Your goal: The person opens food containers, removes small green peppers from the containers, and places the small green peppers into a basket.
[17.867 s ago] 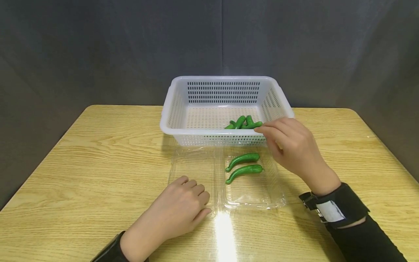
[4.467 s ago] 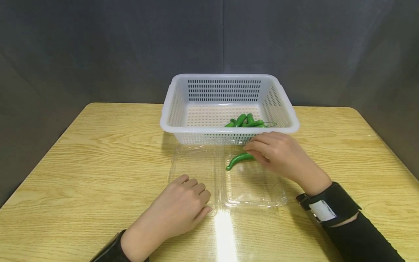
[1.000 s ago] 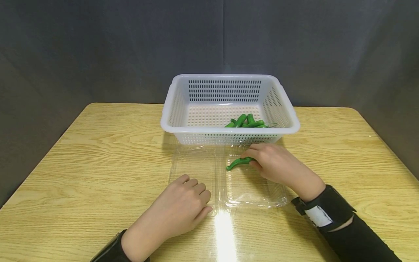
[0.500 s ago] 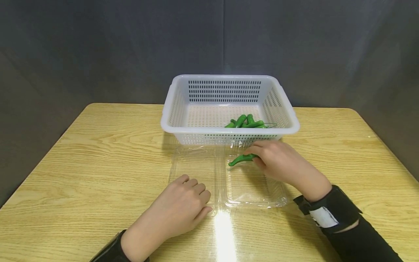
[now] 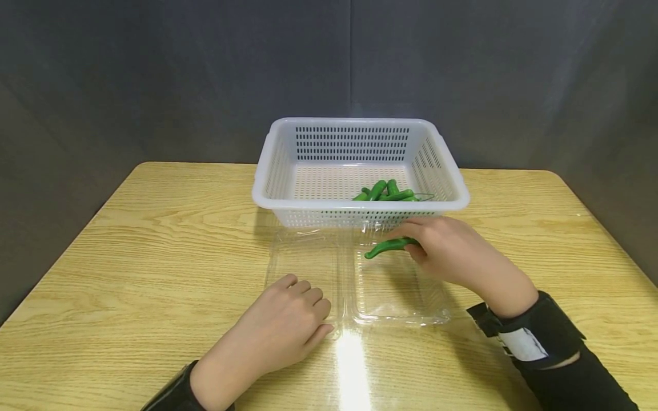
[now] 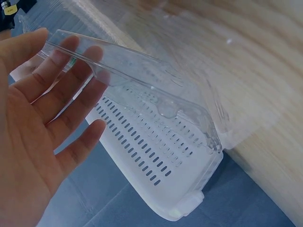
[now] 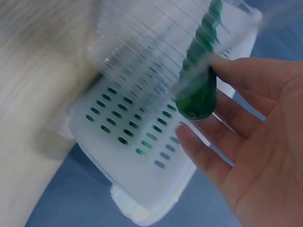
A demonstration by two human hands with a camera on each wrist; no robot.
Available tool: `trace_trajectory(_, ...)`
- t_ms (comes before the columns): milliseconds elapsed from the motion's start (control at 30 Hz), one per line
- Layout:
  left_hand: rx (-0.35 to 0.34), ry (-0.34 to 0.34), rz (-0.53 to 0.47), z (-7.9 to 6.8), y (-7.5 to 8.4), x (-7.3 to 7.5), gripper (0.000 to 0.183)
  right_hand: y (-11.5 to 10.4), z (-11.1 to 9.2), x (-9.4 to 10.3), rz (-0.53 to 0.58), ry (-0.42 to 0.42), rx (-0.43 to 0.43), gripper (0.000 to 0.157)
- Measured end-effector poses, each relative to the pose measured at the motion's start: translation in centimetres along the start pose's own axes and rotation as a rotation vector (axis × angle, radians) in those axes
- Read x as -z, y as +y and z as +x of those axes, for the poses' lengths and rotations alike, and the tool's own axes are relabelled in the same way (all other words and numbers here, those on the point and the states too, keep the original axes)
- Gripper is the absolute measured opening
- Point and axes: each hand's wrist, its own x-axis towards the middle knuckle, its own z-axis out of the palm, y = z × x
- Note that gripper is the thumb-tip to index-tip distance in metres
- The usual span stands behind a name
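In the head view my right hand (image 5: 452, 248) pinches a curved green chili pepper (image 5: 388, 246) by its thick end, over the right half of a clear plastic clamshell container (image 5: 396, 314). Thumb and fingertips grip that pepper (image 7: 196, 90) in the right wrist view, where the clear plastic overlaps part of it. My left hand (image 5: 288, 322) lies at the near left of the opened container, fingers loosely bent. In the left wrist view the relaxed fingers of the left hand (image 6: 47, 109) reach up to the edge of the clear plastic (image 6: 156, 90).
A white perforated basket (image 5: 360, 204) stands behind the container on the wooden table (image 5: 154, 257). Several green chili peppers (image 5: 377, 190) lie in its front right part. A dark cloth backdrop (image 5: 205, 85) rises behind the table.
Two peppers lay in the container at first, later one. My right hand has picked up that one and moved it slightly right and back. The left hand has stayed put.
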Motion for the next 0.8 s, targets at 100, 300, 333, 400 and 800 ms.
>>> trace_trajectory(100, -0.001, -0.003, 0.000, 0.0, 0.0, 0.0, 0.028, -0.1, -0.2, 0.7, 0.000, -0.012, -0.023, 0.039)
trace_trajectory(300, -0.001, 0.000, 0.001, 0.0, 0.0, 0.0, 0.028, -0.5, -0.5, 2.1, 0.009, -0.026, -0.049, 0.037)
trace_trajectory(333, -0.001, 0.002, 0.001, 0.0, 0.0, 0.0, 0.028, -0.5, -0.5, 2.3, 0.009, -0.024, -0.050, 0.036)
trace_trajectory(400, -0.002, 0.004, 0.001, 0.0, 0.0, 0.0, 0.028, -0.7, -0.6, 2.6, 0.006, -0.013, -0.045, 0.034)
trace_trajectory(800, -0.002, -0.002, -0.010, 0.0, 0.0, 0.1, 0.027, -0.9, -0.5, 3.5, -0.048, 0.127, 0.070, 0.029)
